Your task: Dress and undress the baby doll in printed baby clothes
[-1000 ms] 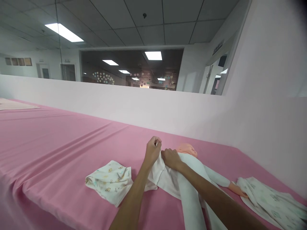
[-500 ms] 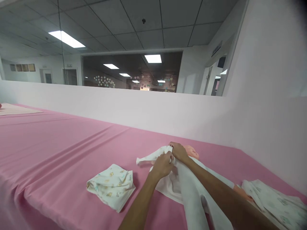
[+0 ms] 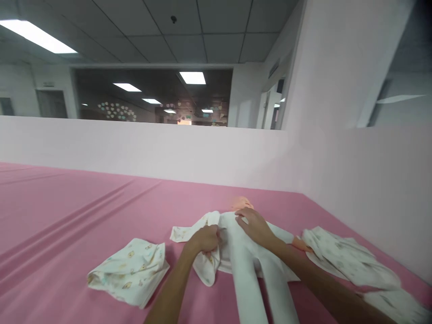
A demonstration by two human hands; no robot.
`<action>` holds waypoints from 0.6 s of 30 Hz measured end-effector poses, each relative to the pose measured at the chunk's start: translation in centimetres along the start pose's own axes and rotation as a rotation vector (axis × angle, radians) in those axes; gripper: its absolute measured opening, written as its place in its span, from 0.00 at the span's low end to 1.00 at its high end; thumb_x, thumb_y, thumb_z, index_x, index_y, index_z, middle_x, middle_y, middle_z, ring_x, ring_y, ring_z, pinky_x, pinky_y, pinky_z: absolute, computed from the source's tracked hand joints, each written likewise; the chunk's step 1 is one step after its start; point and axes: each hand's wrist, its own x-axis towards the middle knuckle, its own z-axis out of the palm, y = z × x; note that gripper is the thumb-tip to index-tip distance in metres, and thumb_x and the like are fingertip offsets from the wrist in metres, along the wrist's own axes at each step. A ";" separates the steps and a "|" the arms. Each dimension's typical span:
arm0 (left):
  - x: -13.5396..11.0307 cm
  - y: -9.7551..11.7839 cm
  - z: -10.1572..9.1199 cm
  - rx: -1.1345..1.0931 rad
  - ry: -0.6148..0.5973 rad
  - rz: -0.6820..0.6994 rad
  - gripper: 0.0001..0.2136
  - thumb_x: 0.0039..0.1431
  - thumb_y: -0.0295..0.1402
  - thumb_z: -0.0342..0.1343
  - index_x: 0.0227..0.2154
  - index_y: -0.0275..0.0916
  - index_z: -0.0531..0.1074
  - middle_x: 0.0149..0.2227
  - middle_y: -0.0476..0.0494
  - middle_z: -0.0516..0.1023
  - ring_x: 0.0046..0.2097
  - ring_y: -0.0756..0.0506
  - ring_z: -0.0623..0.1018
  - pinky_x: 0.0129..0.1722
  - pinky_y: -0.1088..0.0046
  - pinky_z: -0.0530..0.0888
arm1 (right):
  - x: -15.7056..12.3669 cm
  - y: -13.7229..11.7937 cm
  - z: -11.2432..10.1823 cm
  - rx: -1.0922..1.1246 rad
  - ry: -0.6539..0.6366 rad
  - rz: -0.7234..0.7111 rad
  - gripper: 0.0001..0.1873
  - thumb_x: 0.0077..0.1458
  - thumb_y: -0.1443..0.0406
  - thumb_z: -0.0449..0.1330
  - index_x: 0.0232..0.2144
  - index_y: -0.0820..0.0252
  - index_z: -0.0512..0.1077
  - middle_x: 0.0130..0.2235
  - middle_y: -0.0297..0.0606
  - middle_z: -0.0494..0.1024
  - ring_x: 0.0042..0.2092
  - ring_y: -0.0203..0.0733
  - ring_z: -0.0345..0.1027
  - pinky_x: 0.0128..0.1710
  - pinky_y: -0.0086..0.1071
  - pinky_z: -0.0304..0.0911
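Note:
A baby doll [image 3: 236,261] in white lies on its back, its head [image 3: 242,203] toward the wall and its legs toward me. My left hand [image 3: 206,238] is closed on a baby shirt [image 3: 205,269] with a small print, spread at the doll's left-hand side in my view. One sleeve [image 3: 181,234] of the shirt stretches out to the left. My right hand [image 3: 255,226] rests on the doll's upper chest, just below the head, with its fingers apart. The doll's small hand [image 3: 301,244] shows at the right, beyond my forearm.
A folded printed cloth [image 3: 131,270] lies left of my left forearm. At the right lies a crumpled white garment [image 3: 347,256] with a pale print. A pink sheet [image 3: 67,216] covers the surface. Behind it stands a white wall [image 3: 168,148] with windows above.
My view has turned to the right. Both hands were together at the shirt near the doll's shoulder; now my right hand lies on the chest, and the shirt is folded over beside the body.

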 end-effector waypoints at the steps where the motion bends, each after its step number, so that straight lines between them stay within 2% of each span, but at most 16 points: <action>1: 0.0 0.2 -0.2 0.004 -0.017 0.010 0.04 0.43 0.30 0.55 0.26 0.41 0.69 0.16 0.50 0.71 0.15 0.47 0.68 0.15 0.74 0.61 | -2.1 1.3 -1.1 0.001 0.048 0.061 0.16 0.61 0.60 0.44 0.38 0.54 0.71 0.43 0.42 0.76 0.46 0.46 0.66 0.48 0.37 0.58; 3: 0.3 0.9 -0.5 0.019 -0.031 0.040 0.05 0.49 0.34 0.51 0.30 0.42 0.68 0.22 0.50 0.74 0.19 0.49 0.71 0.17 0.76 0.62 | -6.6 4.5 -2.8 -0.010 0.122 0.214 0.18 0.61 0.59 0.41 0.30 0.54 0.68 0.35 0.41 0.76 0.38 0.47 0.67 0.39 0.39 0.61; 6: 1.3 2.5 0.1 -0.020 0.106 0.113 0.07 0.55 0.37 0.47 0.34 0.42 0.67 0.27 0.51 0.73 0.24 0.50 0.72 0.20 0.77 0.64 | -12.5 9.7 -3.8 -0.013 0.124 0.433 0.16 0.57 0.55 0.46 0.22 0.53 0.63 0.26 0.38 0.72 0.31 0.48 0.66 0.32 0.39 0.59; 8: 2.1 4.0 1.3 -0.013 0.188 0.175 0.07 0.57 0.36 0.45 0.34 0.42 0.66 0.26 0.52 0.71 0.25 0.51 0.71 0.23 0.77 0.65 | -14.8 12.2 -3.5 0.015 0.109 0.466 0.14 0.55 0.56 0.48 0.21 0.52 0.63 0.27 0.39 0.72 0.32 0.50 0.67 0.34 0.41 0.60; 9: 2.6 4.8 2.2 0.013 0.193 0.212 0.07 0.58 0.36 0.44 0.34 0.42 0.66 0.26 0.52 0.70 0.26 0.51 0.72 0.25 0.76 0.66 | -15.4 12.9 -3.3 0.031 0.103 0.466 0.14 0.54 0.56 0.48 0.21 0.51 0.64 0.27 0.39 0.72 0.33 0.51 0.67 0.35 0.43 0.60; 12: 4.4 7.5 5.4 0.197 0.117 0.346 0.08 0.59 0.36 0.44 0.36 0.42 0.67 0.30 0.51 0.72 0.32 0.49 0.73 0.30 0.75 0.68 | -15.5 12.8 -2.5 0.169 0.064 0.502 0.09 0.51 0.58 0.51 0.28 0.53 0.68 0.33 0.40 0.75 0.38 0.51 0.68 0.40 0.43 0.60; 15: 6.7 9.9 8.8 0.571 0.031 0.494 0.12 0.61 0.35 0.43 0.44 0.42 0.66 0.41 0.46 0.74 0.42 0.47 0.74 0.39 0.72 0.70 | -14.4 10.7 -2.3 0.375 0.018 0.550 0.14 0.48 0.65 0.50 0.38 0.57 0.70 0.38 0.39 0.75 0.39 0.46 0.69 0.40 0.37 0.61; 18: 9.2 11.1 12.0 0.870 -0.070 0.567 0.17 0.56 0.32 0.49 0.50 0.40 0.63 0.51 0.42 0.71 0.52 0.43 0.71 0.50 0.67 0.68 | -14.1 8.3 -2.8 0.445 0.025 0.505 0.14 0.47 0.69 0.48 0.35 0.60 0.71 0.33 0.36 0.74 0.35 0.41 0.68 0.36 0.33 0.59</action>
